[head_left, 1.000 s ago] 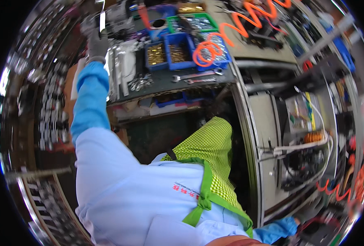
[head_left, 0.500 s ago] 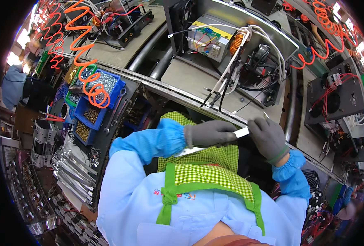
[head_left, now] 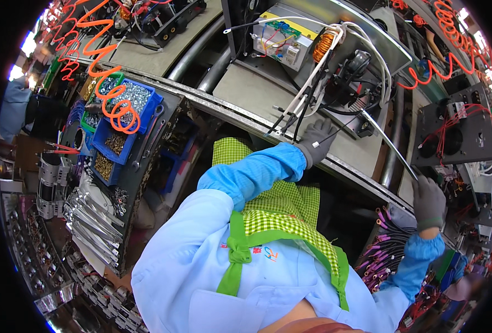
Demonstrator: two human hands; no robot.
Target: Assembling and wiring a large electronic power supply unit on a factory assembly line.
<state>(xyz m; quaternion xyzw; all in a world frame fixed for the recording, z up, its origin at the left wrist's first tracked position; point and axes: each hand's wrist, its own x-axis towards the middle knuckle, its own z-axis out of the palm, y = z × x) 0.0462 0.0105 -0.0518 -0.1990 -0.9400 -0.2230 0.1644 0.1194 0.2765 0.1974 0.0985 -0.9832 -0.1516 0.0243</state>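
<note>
While the grey-gloved left hand (head_left: 318, 141) rests fingers-spread on the bundle of black and white cables (head_left: 304, 102) at the open metal electrical unit (head_left: 312, 50) on the tabletop (head_left: 246, 91), the gloved right hand (head_left: 429, 201) clamps the near end of a long thin silver metal strip (head_left: 387, 143) that slants up to the unit

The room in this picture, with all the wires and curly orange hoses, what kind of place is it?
Most likely a factory assembly line for electrical machines. Open metal units full of wiring sit on a conveyor, blue bins of screws stand beside it, and gloved hands, left and right, hold a thin metal strip.
</note>
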